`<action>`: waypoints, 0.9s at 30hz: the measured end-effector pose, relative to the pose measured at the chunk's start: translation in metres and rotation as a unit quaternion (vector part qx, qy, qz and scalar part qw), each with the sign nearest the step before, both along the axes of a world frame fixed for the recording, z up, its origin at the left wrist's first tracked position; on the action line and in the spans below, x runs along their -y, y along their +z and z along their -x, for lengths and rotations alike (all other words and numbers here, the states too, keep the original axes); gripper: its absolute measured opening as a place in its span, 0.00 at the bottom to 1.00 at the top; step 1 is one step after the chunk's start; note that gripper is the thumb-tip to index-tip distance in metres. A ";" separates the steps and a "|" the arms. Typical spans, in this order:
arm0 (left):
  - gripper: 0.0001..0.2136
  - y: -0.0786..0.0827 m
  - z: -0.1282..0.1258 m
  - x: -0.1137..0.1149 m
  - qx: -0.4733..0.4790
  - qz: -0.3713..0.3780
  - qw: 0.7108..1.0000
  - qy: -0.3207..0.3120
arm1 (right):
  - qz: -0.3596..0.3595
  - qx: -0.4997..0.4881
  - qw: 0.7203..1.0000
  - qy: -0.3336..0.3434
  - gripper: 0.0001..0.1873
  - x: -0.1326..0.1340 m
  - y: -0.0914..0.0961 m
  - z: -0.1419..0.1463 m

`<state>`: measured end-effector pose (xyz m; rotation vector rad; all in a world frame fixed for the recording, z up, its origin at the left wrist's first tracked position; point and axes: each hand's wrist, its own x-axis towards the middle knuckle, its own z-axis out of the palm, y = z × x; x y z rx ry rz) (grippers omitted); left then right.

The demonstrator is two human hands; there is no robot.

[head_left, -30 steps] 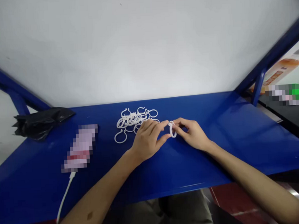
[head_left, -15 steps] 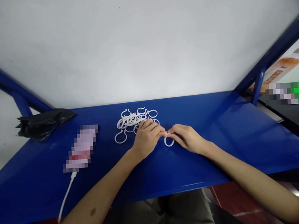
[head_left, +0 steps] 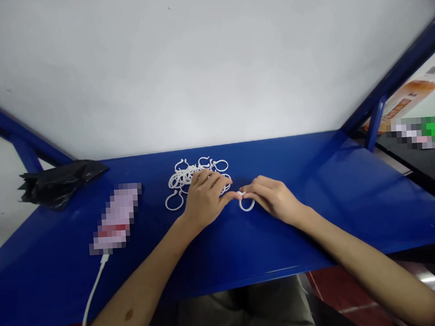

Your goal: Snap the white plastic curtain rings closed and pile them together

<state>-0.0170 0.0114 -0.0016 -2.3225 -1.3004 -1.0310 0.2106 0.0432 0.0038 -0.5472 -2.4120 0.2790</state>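
A white plastic curtain ring (head_left: pixel 247 209) is pinched at its top between the thumb and fingers of my right hand (head_left: pixel 274 197). Its loop hangs toward me over the blue table. My left hand (head_left: pixel 206 198) is open, thumb and forefinger spread apart. The tip of its thumb reaches the clasp end of the held ring. Behind and partly under my left hand lies a pile of similar white rings (head_left: pixel 180 177), some with their ends unclasped. One unclasped ring (head_left: pixel 174 209) sits apart at the pile's near left.
The blue metal table (head_left: pixel 298 246) backs onto a white wall. On its left are a black plastic bag (head_left: pixel 61 183) and a blurred pinkish phone (head_left: pixel 116 214) with a white cable (head_left: pixel 91 296). Blue frame bars flank both sides. An orange-labelled bottle (head_left: pixel 411 99) stands beyond the right bar.
My left forefinger has lifted off the ring and spread away from the thumb, and the left hand has shifted slightly left. My right hand keeps its pinch on the ring.
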 end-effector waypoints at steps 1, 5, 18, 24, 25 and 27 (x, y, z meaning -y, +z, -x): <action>0.15 0.002 0.006 -0.002 -0.001 -0.004 1.000 0.029 | 0.004 0.002 1.000 -0.023 0.13 -0.006 0.000 -0.004; 0.18 0.008 0.034 -0.009 -0.011 0.028 0.973 0.229 | 0.005 0.048 0.984 -0.174 0.15 -0.038 -0.006 -0.029; 0.08 0.006 0.034 -0.004 -0.052 -0.025 0.972 0.227 | -0.005 0.137 0.925 -0.353 0.20 -0.051 -0.004 -0.044; 0.05 0.006 -0.013 0.015 -0.101 -0.095 0.990 0.012 | 0.193 0.015 0.979 -0.069 0.16 -0.017 0.008 -0.014; 0.06 0.005 -0.018 0.017 -0.118 -0.092 0.989 -0.018 | 0.221 0.016 0.974 -0.035 0.15 -0.011 0.008 -0.008; 0.07 0.002 -0.024 0.020 -0.137 -0.076 0.985 -0.066 | 0.250 0.011 0.968 -0.004 0.14 -0.002 0.007 0.001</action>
